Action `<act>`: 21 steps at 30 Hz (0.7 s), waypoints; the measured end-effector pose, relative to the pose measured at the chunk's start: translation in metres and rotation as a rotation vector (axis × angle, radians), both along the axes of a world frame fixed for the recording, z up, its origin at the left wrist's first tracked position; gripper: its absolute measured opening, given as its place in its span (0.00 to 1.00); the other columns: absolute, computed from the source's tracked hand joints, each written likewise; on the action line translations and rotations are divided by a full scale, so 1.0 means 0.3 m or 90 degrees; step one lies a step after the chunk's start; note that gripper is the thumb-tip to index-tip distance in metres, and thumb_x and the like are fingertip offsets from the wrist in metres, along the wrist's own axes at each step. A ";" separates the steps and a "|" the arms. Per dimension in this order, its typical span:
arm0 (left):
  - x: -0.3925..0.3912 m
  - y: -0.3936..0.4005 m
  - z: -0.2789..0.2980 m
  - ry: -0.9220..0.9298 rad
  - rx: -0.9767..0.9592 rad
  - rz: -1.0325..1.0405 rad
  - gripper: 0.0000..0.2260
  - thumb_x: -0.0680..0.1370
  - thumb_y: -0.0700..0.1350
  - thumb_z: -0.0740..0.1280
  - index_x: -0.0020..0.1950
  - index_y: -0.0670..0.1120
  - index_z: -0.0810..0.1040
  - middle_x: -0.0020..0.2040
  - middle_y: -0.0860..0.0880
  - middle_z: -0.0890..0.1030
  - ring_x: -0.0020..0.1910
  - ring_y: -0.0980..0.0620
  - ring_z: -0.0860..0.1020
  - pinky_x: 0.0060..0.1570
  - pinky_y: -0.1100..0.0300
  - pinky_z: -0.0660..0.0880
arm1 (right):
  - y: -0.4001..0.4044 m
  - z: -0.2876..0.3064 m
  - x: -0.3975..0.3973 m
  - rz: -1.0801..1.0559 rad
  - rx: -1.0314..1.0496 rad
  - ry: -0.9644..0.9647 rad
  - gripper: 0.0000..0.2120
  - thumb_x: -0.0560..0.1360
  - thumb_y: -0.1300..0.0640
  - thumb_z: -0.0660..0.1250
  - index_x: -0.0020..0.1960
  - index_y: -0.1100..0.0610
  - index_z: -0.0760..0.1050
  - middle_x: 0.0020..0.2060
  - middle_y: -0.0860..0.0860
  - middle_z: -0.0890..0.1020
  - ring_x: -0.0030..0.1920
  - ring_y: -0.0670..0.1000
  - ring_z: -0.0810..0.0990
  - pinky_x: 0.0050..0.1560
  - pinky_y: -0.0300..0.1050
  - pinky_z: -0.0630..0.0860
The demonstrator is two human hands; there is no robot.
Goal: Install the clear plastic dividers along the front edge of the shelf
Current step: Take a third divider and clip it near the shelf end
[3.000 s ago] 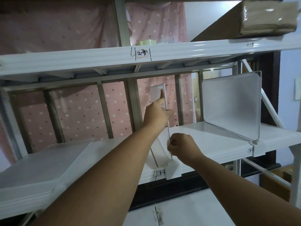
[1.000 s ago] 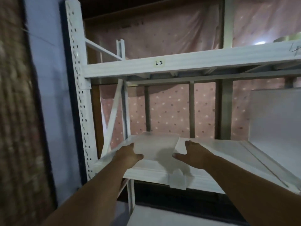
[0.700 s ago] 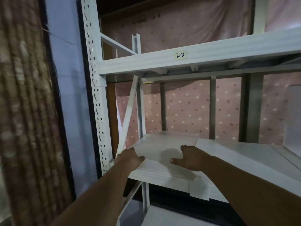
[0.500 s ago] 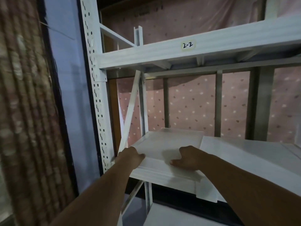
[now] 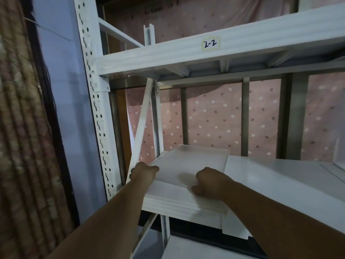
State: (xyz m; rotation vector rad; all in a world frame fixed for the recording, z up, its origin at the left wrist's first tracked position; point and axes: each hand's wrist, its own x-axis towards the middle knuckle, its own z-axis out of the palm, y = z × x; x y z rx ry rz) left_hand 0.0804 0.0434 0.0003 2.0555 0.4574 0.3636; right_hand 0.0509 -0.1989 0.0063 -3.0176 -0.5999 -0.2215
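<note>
Clear plastic, the divider (image 5: 190,165) is lying flat on the white shelf (image 5: 280,184) at centre frame, beside the perforated upright (image 5: 93,109). I am gripping its left edge with my left hand (image 5: 143,171), while my right hand (image 5: 209,181) is curling over its near right corner. Above, a label (image 5: 210,43) is reading "2-2".

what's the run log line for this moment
stage: picking up divider | left hand: on divider left edge | right hand: on near edge | divider: flat on shelf
</note>
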 end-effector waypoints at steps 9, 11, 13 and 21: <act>-0.045 -0.106 0.096 -0.262 -0.627 -0.141 0.18 0.72 0.27 0.75 0.60 0.38 0.82 0.59 0.39 0.83 0.61 0.36 0.84 0.41 0.56 0.85 | -0.100 0.043 -0.083 0.045 0.169 -0.017 0.17 0.78 0.48 0.65 0.48 0.64 0.76 0.47 0.60 0.81 0.47 0.59 0.80 0.47 0.47 0.76; -0.077 -0.173 0.128 -0.255 -0.662 -0.255 0.19 0.74 0.29 0.75 0.61 0.44 0.83 0.58 0.41 0.87 0.55 0.38 0.88 0.44 0.49 0.87 | -0.123 0.046 -0.106 0.055 0.211 -0.043 0.15 0.78 0.50 0.65 0.48 0.63 0.77 0.46 0.59 0.81 0.46 0.58 0.80 0.48 0.49 0.78; -0.111 -0.252 0.167 -0.238 -0.628 -0.345 0.23 0.76 0.31 0.76 0.68 0.48 0.81 0.61 0.43 0.88 0.56 0.37 0.88 0.50 0.40 0.86 | -0.151 0.049 -0.129 0.065 0.256 -0.073 0.10 0.78 0.52 0.65 0.46 0.60 0.77 0.43 0.58 0.81 0.44 0.57 0.80 0.47 0.49 0.77; -0.257 -0.521 0.334 -0.281 -0.325 -0.380 0.21 0.82 0.35 0.70 0.66 0.59 0.79 0.59 0.51 0.86 0.46 0.50 0.90 0.41 0.50 0.88 | -0.268 0.046 -0.197 0.005 0.577 -0.017 0.22 0.72 0.55 0.72 0.65 0.57 0.79 0.47 0.53 0.86 0.45 0.53 0.86 0.54 0.52 0.82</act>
